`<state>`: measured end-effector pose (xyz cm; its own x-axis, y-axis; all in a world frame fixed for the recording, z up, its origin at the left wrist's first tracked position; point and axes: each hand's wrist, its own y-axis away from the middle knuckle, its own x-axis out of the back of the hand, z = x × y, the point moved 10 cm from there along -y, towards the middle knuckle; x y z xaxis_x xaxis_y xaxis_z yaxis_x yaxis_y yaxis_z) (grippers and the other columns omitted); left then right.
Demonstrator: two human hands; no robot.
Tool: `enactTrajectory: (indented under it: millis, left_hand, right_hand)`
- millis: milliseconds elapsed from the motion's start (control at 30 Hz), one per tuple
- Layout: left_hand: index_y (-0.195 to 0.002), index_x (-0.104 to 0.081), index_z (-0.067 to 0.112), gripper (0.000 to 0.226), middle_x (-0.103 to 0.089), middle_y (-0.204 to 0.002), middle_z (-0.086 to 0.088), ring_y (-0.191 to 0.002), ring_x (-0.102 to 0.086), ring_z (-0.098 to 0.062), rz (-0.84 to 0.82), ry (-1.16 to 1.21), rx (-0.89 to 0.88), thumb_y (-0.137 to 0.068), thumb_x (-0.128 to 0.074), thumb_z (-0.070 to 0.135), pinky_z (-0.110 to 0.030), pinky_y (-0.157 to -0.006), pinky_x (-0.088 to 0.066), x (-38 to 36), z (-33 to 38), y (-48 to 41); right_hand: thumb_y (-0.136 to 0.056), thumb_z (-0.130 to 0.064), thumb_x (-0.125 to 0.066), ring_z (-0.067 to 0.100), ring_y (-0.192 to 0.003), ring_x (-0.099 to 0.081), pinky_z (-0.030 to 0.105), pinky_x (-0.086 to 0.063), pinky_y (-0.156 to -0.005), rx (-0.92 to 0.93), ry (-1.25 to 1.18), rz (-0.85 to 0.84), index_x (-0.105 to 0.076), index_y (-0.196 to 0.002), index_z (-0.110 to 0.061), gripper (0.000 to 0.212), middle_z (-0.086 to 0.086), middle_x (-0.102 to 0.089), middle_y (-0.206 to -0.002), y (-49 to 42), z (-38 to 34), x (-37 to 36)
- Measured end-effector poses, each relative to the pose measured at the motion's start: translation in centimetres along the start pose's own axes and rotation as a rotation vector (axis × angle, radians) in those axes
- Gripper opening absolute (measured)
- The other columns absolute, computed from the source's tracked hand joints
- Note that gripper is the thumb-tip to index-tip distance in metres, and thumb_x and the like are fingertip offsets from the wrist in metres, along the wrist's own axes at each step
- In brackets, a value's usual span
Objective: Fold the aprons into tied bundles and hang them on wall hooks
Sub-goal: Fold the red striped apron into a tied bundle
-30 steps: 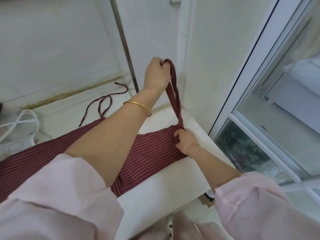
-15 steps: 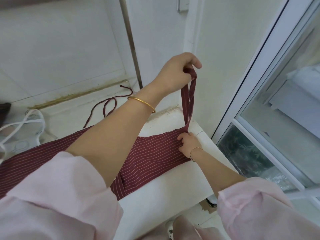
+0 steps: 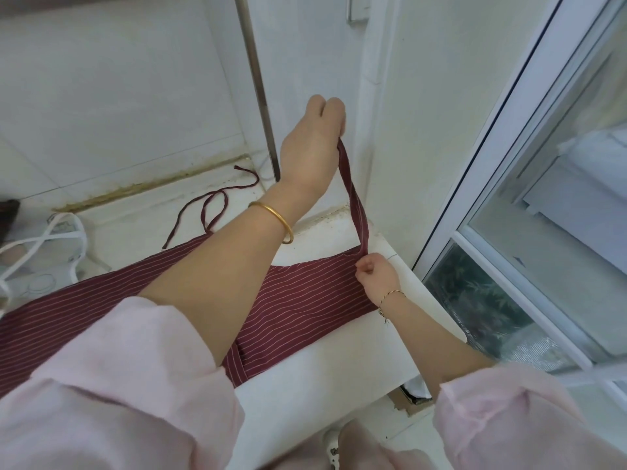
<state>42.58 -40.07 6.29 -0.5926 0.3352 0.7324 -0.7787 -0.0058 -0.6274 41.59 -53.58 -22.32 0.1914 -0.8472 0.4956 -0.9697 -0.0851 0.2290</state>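
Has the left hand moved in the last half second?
Yes: the left hand drew back leftward, off the wall corner trim toward the metal pipe.

We lose apron (image 3: 305, 300) past left edge, under forearm; strap (image 3: 358, 205) top hidden inside left hand (image 3: 312, 147).

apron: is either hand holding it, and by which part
Both. The left hand grips the strap at its raised end; the right hand pinches the strap's base at the apron corner.
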Motion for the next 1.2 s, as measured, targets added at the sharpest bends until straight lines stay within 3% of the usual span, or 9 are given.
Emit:
enactTrajectory:
  millis: [133, 267, 433, 600, 733, 833, 900, 1033, 1200]
  left_hand:
    - [-0.102, -0.047, 0.005, 0.039, -0.047, -0.097, -0.014, -0.073, -0.057, -0.029, -0.021, -0.106, -0.003, -0.071, -0.033, -0.014, -0.038, -0.051, -0.044, 0.2, -0.2, -0.2]
    - [-0.1, -0.049, 0.006, 0.036, -0.038, -0.087, -0.011, -0.054, -0.043, -0.026, -0.043, -0.282, -0.04, -0.073, -0.045, -0.018, -0.029, -0.044, -0.031, 0.0, -0.3, -0.9]
    - [-0.103, -0.045, 0.006, 0.017, -0.035, -0.09, -0.008, -0.057, -0.039, -0.026, -0.084, -0.273, 0.096, -0.09, -0.042, -0.004, -0.032, -0.051, -0.034, 0.1, -1.7, -1.7]
    - [-0.103, -0.045, 0.004, 0.01, -0.052, -0.091, -0.009, -0.08, -0.062, -0.027, -0.003, -0.004, 0.258, -0.094, -0.042, 0.007, -0.041, -0.062, -0.048, 0.2, -2.6, -1.1]
    - [-0.086, -0.043, 0.011, 0.019, -0.046, -0.085, -0.004, -0.071, -0.054, -0.021, 0.046, 0.203, 0.379, -0.094, -0.053, 0.024, -0.032, -0.057, -0.04, -0.4, -3.3, -0.5]
    - [-0.068, -0.031, 0.018, 0.034, -0.058, -0.085, -0.012, -0.069, -0.064, -0.003, 0.03, 0.568, 0.507, -0.093, -0.052, 0.009, -0.029, -0.046, -0.038, -1.9, -3.9, 0.1]
    - [-0.07, -0.029, 0.017, 0.034, -0.065, -0.087, -0.013, -0.05, -0.061, -0.002, -0.046, 0.777, 0.579, -0.093, -0.052, 0.005, -0.026, -0.038, -0.041, -3.3, -3.7, 0.8]
    - [-0.074, -0.031, 0.016, 0.03, -0.069, -0.087, -0.004, -0.042, -0.056, -0.016, -0.136, 0.869, 0.603, -0.089, -0.046, -0.005, -0.028, -0.042, -0.048, -4.6, -3.4, 1.6]
    - [-0.078, -0.033, 0.015, 0.028, -0.067, -0.076, 0.001, -0.045, -0.06, -0.013, -0.217, 0.961, 0.616, -0.09, -0.053, -0.002, -0.027, -0.045, -0.046, -5.7, -2.9, 2.3]
  right_hand:
    - [-0.09, -0.003, -0.052, 0.02, -0.101, -0.057, 0.026, -0.044, -0.091, -0.002, 0.093, -0.069, -0.057, -0.115, -0.006, 0.026, 0.008, -0.061, -0.11, -0.4, 0.2, -0.8]
    - [-0.087, -0.002, -0.053, 0.024, -0.104, -0.057, 0.029, -0.045, -0.091, 0.015, 0.157, -0.108, -0.054, -0.121, -0.005, 0.034, 0.012, -0.059, -0.116, -0.5, 0.0, -1.2]
    - [-0.087, 0.001, -0.054, 0.021, -0.1, -0.055, 0.023, -0.042, -0.089, 0.025, 0.145, -0.139, -0.052, -0.122, -0.003, 0.036, 0.013, -0.057, -0.116, -0.3, 0.1, -1.4]
    - [-0.086, 0.005, -0.054, 0.015, -0.095, -0.05, 0.026, -0.044, -0.094, 0.028, 0.12, -0.156, -0.051, -0.123, -0.002, 0.038, 0.009, -0.054, -0.108, 0.1, 0.1, -1.5]
    - [-0.085, 0.005, -0.054, 0.016, -0.096, -0.05, 0.023, -0.043, -0.092, 0.023, 0.099, -0.164, -0.052, -0.122, -0.002, 0.038, 0.013, -0.055, -0.114, 0.4, 0.0, -1.4]
    - [-0.086, 0.004, -0.054, 0.018, -0.099, -0.052, 0.024, -0.043, -0.093, 0.016, 0.077, -0.17, -0.054, -0.12, -0.003, 0.034, 0.013, -0.056, -0.117, 0.5, -0.2, -1.2]
    - [-0.087, 0.001, -0.055, 0.019, -0.099, -0.055, 0.026, -0.043, -0.092, -0.004, 0.012, -0.149, -0.059, -0.112, -0.006, 0.026, 0.011, -0.059, -0.112, 0.7, -0.5, -0.4]
    - [-0.087, -0.001, -0.052, 0.02, -0.075, -0.062, 0.034, -0.054, -0.077, -0.067, -0.276, 0.07, -0.053, -0.083, -0.013, 0.013, 0.014, -0.064, -0.09, 1.3, -2.1, 2.9]
    - [-0.086, -0.011, -0.058, 0.008, -0.079, -0.053, 0.014, -0.044, -0.061, 0.104, -0.365, 0.294, -0.053, -0.11, -0.016, 0.025, 0.001, -0.054, -0.103, 1.5, -7.4, 7.3]
